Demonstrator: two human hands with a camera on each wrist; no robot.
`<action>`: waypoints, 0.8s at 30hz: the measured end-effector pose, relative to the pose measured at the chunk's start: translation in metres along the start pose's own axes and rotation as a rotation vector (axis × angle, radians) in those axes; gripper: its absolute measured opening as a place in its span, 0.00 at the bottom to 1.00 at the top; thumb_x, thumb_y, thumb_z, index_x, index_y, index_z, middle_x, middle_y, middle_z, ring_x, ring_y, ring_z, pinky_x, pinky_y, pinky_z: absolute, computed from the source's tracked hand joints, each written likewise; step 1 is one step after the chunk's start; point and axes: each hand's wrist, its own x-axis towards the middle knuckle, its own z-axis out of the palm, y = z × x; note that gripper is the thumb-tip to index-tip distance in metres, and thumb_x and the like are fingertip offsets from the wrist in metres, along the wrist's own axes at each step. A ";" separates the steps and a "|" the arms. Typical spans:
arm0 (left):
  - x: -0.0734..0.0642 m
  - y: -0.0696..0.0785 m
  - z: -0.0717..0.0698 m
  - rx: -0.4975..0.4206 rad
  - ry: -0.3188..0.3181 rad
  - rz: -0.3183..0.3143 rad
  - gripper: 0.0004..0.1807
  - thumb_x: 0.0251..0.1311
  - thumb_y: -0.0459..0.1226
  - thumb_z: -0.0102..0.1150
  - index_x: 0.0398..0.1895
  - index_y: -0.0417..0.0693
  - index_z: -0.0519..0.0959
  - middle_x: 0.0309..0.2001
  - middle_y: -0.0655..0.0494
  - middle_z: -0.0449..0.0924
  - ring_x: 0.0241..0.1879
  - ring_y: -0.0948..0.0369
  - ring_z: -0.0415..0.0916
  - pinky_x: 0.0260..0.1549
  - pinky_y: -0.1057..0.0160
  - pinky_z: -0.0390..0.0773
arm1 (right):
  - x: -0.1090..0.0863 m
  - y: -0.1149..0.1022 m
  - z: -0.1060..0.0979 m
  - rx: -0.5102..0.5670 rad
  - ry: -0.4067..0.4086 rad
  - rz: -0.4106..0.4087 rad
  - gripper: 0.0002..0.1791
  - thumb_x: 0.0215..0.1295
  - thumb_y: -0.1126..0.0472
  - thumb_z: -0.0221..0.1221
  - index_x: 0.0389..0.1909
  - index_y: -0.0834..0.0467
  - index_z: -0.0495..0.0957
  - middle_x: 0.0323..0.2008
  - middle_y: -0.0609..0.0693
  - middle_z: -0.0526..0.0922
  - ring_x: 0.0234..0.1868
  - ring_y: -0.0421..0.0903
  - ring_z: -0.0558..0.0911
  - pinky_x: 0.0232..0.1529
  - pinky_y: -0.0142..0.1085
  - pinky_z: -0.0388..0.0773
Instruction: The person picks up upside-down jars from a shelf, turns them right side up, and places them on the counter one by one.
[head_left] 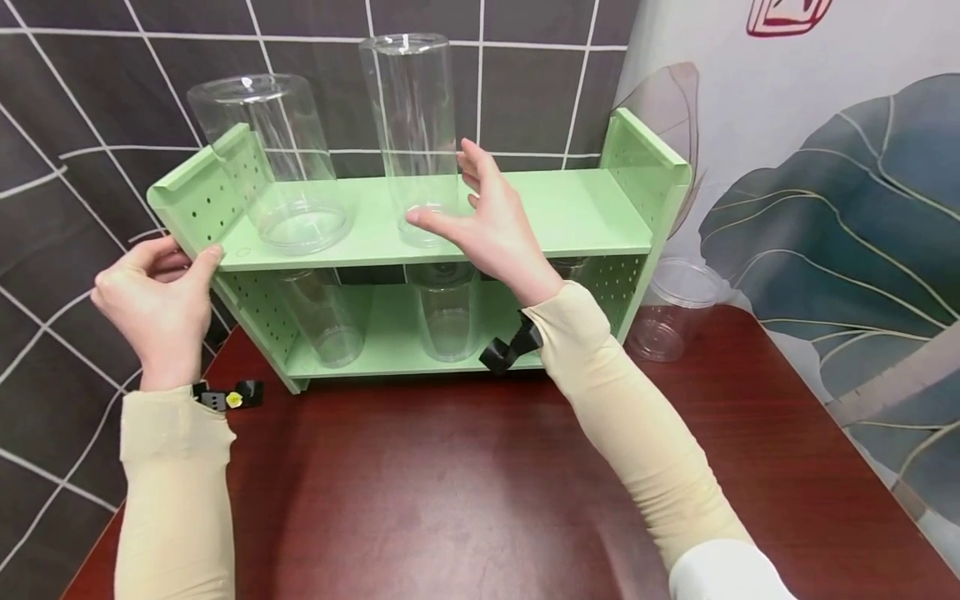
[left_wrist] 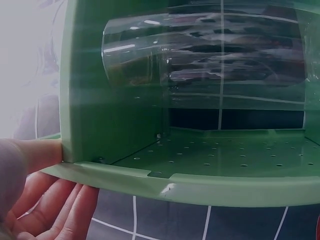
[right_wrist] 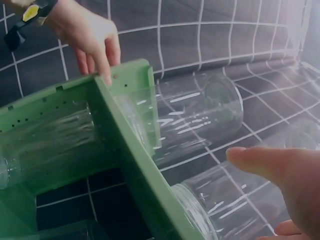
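Observation:
A light green two-tier shelf (head_left: 555,208) stands on a dark red table. At its left end, my left hand (head_left: 153,304) grips the side panel, thumb on the front and fingers outside, as the left wrist view also shows. Two clear plastic jars stand upright on the upper tier: a wide jar (head_left: 258,137) at the left and a taller, narrower jar (head_left: 416,108) near the middle. My right hand (head_left: 502,225) is beside the narrow jar, thumb and fingers spread apart; in the right wrist view its thumb (right_wrist: 260,162) is apart from that jar (right_wrist: 230,205).
On the lower tier are clear jars, one jar (head_left: 326,325) at the left and another jar (head_left: 448,321) in the middle; my right forearm hides part of that tier. Another clear jar (head_left: 667,317) stands on the table (head_left: 420,483) right of the shelf. A dark tiled wall (head_left: 532,92) rises behind.

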 end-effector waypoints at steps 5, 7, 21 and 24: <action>-0.001 -0.001 0.000 0.003 0.009 0.013 0.19 0.51 0.43 0.79 0.46 0.47 0.90 0.24 0.80 0.76 0.23 0.82 0.76 0.30 0.82 0.74 | 0.002 0.000 0.008 -0.081 -0.005 -0.017 0.59 0.56 0.47 0.76 0.81 0.54 0.50 0.73 0.50 0.67 0.68 0.43 0.70 0.62 0.28 0.68; -0.001 -0.001 0.000 0.004 0.007 0.013 0.19 0.51 0.43 0.79 0.46 0.46 0.89 0.24 0.80 0.77 0.23 0.82 0.76 0.30 0.82 0.74 | 0.002 0.000 0.010 -0.088 0.001 -0.035 0.57 0.57 0.50 0.75 0.80 0.55 0.50 0.71 0.51 0.68 0.67 0.46 0.72 0.61 0.30 0.71; -0.002 0.000 0.001 0.004 0.013 0.003 0.19 0.51 0.42 0.79 0.46 0.46 0.89 0.25 0.79 0.77 0.23 0.82 0.76 0.31 0.82 0.75 | -0.008 0.000 0.014 0.041 0.034 -0.123 0.54 0.56 0.55 0.76 0.78 0.55 0.55 0.64 0.48 0.72 0.62 0.50 0.77 0.59 0.31 0.73; -0.002 0.000 0.001 0.006 0.015 0.010 0.19 0.51 0.41 0.79 0.46 0.45 0.89 0.25 0.79 0.77 0.23 0.82 0.76 0.31 0.82 0.75 | -0.011 0.000 0.013 0.045 0.035 -0.137 0.54 0.55 0.55 0.77 0.78 0.55 0.56 0.64 0.49 0.73 0.61 0.50 0.77 0.58 0.32 0.74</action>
